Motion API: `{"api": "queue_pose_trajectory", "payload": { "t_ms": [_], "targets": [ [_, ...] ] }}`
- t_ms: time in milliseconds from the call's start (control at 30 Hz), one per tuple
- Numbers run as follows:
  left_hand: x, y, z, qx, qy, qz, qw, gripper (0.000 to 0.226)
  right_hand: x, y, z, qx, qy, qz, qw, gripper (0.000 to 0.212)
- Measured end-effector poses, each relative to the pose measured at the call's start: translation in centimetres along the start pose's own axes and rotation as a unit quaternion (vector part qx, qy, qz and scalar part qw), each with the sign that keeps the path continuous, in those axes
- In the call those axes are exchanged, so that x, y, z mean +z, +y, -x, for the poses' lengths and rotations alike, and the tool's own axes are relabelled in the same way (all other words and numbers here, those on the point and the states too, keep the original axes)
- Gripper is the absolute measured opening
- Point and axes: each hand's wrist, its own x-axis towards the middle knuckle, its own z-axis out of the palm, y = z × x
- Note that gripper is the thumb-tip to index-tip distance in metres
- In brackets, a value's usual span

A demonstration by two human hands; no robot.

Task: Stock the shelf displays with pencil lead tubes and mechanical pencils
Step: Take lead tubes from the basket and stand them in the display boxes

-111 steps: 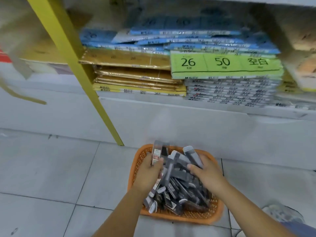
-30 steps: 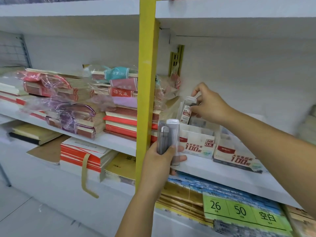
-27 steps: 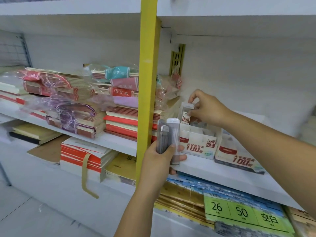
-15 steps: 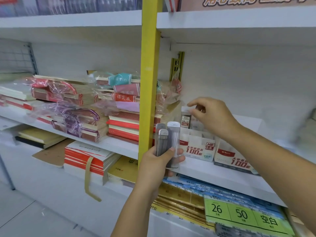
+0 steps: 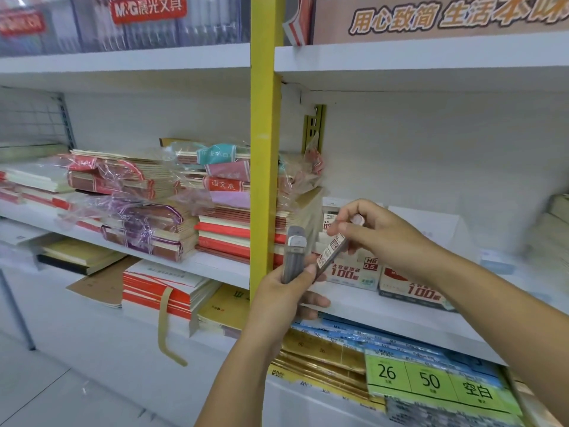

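Right grip (image 5: 378, 238) back, lead tube (image 5: 329, 253) within

One wide-angle view, worn on the person's head, faces forward, about level, into white store shelving (image 5: 385, 306) at close range. A yellow upright (image 5: 261, 149) runs through the centre. The left hand (image 5: 277, 291) and right hand (image 5: 378, 238) reach in from the near edge. Far-right corners look smeared, perhaps lens blur.

The white metal shelf board (image 5: 363, 306) carries stacks of plastic-wrapped red-and-cream notebooks (image 5: 138, 211) left of the yellow upright post (image 5: 261, 180). Just right of the post stand two white cardboard display boxes (image 5: 354, 272) side by side, and farther right a small pale-blue box (image 5: 497, 263).
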Motion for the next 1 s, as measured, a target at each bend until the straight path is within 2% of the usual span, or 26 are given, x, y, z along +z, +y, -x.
{"api": "queue_pose_trajectory", "payload": {
  "t_ms": [100,200,267,367,433,533,633,767,900,1000],
  "targets": [
    [-0.1,-0.3,-0.3,0.029,0.02,-0.042,0.998,0.015,-0.3,0.4,0.1,0.004,0.029,0.001,1.0,0.027],
    [-0.1,-0.5,-0.6,0.034,0.02,-0.034,0.999,0.009,-0.1,0.7,0.2,0.016,0.069,-0.062,0.996,0.029],
    [-0.1,-0.6,-0.7,0.036,0.016,-0.034,0.999,0.01,-0.2,0.4,0.2,0.011,0.094,-0.061,0.994,0.024],
    [-0.5,-0.7,-1.2,0.034,0.015,-0.044,0.998,0.008,-1.5,-0.4,-0.6,-0.041,0.208,-0.043,0.976,0.018],
    [-0.7,-0.7,-1.3,0.018,-0.003,-0.036,0.999,0.013,-2.7,-1.0,-1.7,-0.1,0.258,0.021,0.961,0.025],
    [-1.0,-0.7,-1.0,-0.002,-0.038,-0.031,0.999,0.027,-2.8,-0.9,-3.5,-0.123,0.22,0.149,0.956,0.027],
    [-1.2,-0.7,-0.7,0.022,-0.047,-0.072,0.996,0.02,-1.9,0.3,-5.2,-0.115,0.174,0.22,0.953,0.024],
    [-0.9,-0.4,-0.7,0.05,-0.039,-0.052,0.997,0.021,-1.6,1.4,-7.0,-0.059,0.157,0.242,0.956,0.027],
    [-1.1,-0.3,-0.8,0.041,-0.034,-0.024,0.998,0.021,-1.6,1.7,-7.7,-0.029,0.133,0.218,0.966,0.014],
    [-1.4,-0.2,-0.8,0.029,-0.028,-0.017,0.999,0.022,-1.6,1.9,-8.1,-0.038,0.128,0.332,0.934,0.008]
  ]
}}
